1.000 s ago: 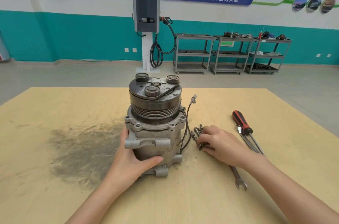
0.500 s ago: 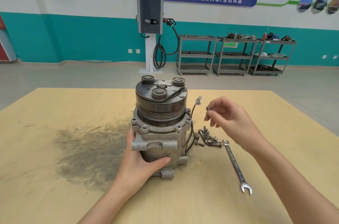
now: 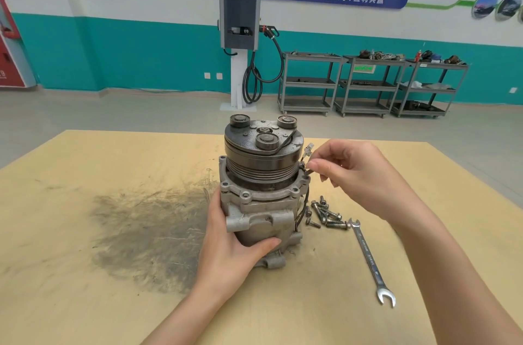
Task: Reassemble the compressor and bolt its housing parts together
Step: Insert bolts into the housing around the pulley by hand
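Observation:
The grey metal compressor stands upright on the wooden table, its dark pulley and clutch plate on top. My left hand wraps around the lower housing from the left, thumb across the front. My right hand pinches a small dark bolt between thumb and fingertips, right at the flange's right edge, beside the white wire connector. Several loose bolts lie on the table just right of the compressor base.
A combination wrench lies on the table to the right of the bolts. A dark grease smear covers the table left of the compressor. Metal carts and a charging post stand on the floor beyond the table.
My right hand picked a bolt from the pile, lifted it and carried it left to the compressor's flange. My left hand kept its hold on the housing. The view shifted, so the screwdriver is out of frame.

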Available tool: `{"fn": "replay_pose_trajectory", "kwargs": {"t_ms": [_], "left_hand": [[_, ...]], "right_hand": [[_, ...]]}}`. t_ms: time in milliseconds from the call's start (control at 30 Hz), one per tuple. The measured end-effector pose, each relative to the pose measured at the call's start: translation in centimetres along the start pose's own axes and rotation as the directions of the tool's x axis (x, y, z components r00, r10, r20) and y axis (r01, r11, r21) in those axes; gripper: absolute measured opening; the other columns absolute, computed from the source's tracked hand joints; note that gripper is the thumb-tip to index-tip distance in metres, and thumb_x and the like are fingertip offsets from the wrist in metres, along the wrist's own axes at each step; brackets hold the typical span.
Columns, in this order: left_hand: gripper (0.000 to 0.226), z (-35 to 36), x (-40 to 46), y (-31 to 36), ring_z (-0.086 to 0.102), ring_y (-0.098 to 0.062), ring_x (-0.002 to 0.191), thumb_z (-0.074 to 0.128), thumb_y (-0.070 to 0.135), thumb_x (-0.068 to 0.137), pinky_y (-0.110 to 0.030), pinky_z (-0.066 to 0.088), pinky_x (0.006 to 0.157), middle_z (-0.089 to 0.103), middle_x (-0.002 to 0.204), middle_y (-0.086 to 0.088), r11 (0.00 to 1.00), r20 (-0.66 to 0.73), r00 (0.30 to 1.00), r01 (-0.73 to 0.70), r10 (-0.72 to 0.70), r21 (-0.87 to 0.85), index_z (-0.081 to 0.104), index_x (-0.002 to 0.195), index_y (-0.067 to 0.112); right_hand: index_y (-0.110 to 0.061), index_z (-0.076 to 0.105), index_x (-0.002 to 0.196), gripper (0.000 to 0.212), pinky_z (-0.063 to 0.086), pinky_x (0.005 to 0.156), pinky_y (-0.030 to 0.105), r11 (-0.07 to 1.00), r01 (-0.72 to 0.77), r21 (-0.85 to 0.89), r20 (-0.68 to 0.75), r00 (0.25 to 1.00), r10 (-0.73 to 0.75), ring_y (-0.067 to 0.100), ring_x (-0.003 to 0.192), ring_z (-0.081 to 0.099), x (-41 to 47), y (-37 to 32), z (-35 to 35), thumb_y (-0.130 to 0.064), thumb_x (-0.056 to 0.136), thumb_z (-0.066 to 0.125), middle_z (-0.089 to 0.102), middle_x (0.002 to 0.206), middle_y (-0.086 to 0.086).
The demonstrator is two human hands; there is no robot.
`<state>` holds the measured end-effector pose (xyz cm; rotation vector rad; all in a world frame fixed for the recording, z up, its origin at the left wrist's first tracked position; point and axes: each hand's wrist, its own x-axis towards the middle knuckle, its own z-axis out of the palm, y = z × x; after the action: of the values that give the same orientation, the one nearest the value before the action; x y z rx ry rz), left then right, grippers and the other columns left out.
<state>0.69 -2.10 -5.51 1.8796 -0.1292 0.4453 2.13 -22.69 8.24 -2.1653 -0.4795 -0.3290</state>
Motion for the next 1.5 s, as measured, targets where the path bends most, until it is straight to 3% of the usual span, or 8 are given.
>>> {"fn": "replay_pose_trajectory", "kwargs": {"t_ms": [300,533,667,767,967,1167,1400,1500], "left_hand": [[0.122,0.1,-0.1,-0.1,0.043,-0.006,0.13,0.084,0.057,0.041,-0.042,0.041,0.108,0.04,0.139,0.021,1.0,0.006,1.0,0.028,-0.028,-0.009,0.026,0.146,0.032],[0.123,0.1,-0.1,-0.2,0.043,-0.006,0.131,0.086,0.055,0.04,-0.044,0.04,0.108,0.044,0.138,0.021,0.999,0.01,0.999,0.031,-0.031,-0.028,0.025,0.145,0.034],[0.122,0.2,0.0,-0.2,0.043,-0.002,0.129,0.085,0.056,0.04,-0.041,0.04,0.108,0.04,0.136,0.031,1.0,0.005,1.0,0.025,-0.025,-0.005,0.027,0.146,0.034],[0.121,0.2,0.0,0.0,0.042,0.0,0.129,0.084,0.056,0.041,-0.04,0.04,0.109,0.037,0.135,0.035,1.0,0.002,1.0,0.023,-0.023,0.001,0.028,0.146,0.034],[0.121,0.1,-0.3,0.0,0.044,-0.002,0.128,0.084,0.055,0.04,-0.041,0.041,0.107,0.045,0.137,0.024,0.999,-0.006,0.999,0.033,-0.033,-0.025,0.025,0.144,0.038],[0.119,0.1,-0.3,0.2,0.044,-0.002,0.128,0.085,0.055,0.04,-0.041,0.04,0.108,0.048,0.136,0.021,0.998,-0.003,0.999,0.041,-0.041,-0.043,0.026,0.142,0.038],[0.119,0.0,-0.2,0.2,0.046,-0.005,0.128,0.087,0.053,0.04,-0.043,0.041,0.107,0.051,0.135,0.018,0.998,-0.005,0.999,0.048,-0.048,-0.048,0.028,0.142,0.035],[0.118,0.0,-0.2,0.2,0.045,-0.005,0.128,0.087,0.053,0.04,-0.042,0.041,0.107,0.05,0.135,0.018,0.998,-0.008,0.999,0.045,-0.045,-0.039,0.028,0.142,0.035]], "right_hand": [[-0.029,0.064,0.067,0.019,0.036,0.048,0.011,0.993,0.02,-0.113,0.005,1.0,-0.02,-0.001,0.047,0.045,0.9,0.1,0.8,-0.044,0.076,0.071,0.057,0.052,-0.014],[-0.024,0.066,0.086,0.044,0.044,0.056,0.025,0.985,-0.056,0.161,0.035,0.998,0.051,0.007,0.056,0.052,0.7,1.2,1.3,-0.06,0.06,0.069,0.063,0.063,-0.005],[-0.027,0.069,0.095,0.024,0.051,0.062,0.02,0.963,-0.075,0.26,0.066,0.996,0.06,0.006,0.064,0.059,0.7,1.8,0.2,-0.04,0.075,0.072,0.069,0.076,-0.005],[-0.031,0.074,0.093,0.014,0.054,0.068,0.023,0.977,-0.068,0.204,0.047,0.997,0.059,0.008,0.071,0.064,0.5,1.7,-0.2,-0.022,0.083,0.073,0.073,0.084,-0.004],[-0.036,0.073,0.089,0.014,0.049,0.066,0.013,0.999,0.009,-0.038,0.043,0.999,-0.007,0.0,0.075,0.062,0.1,0.5,-0.3,-0.03,0.077,0.078,0.069,0.082,-0.024],[-0.039,0.067,0.079,0.015,0.048,0.066,0.016,0.975,0.06,-0.213,-0.019,0.998,-0.066,0.001,0.077,0.059,0.0,-0.1,0.1,-0.028,0.081,0.076,0.067,0.075,-0.017],[-0.034,0.059,0.074,0.017,0.045,0.061,0.01,0.979,0.023,-0.202,-0.022,0.999,-0.028,-0.003,0.071,0.059,0.4,0.3,0.5,-0.029,0.084,0.072,0.064,0.072,-0.015],[-0.033,0.062,0.075,0.017,0.051,0.065,0.021,0.987,0.009,-0.16,0.005,1.0,-0.008,-0.001,0.071,0.059,0.5,0.5,0.3,-0.025,0.085,0.072,0.065,0.071,-0.013]]}}
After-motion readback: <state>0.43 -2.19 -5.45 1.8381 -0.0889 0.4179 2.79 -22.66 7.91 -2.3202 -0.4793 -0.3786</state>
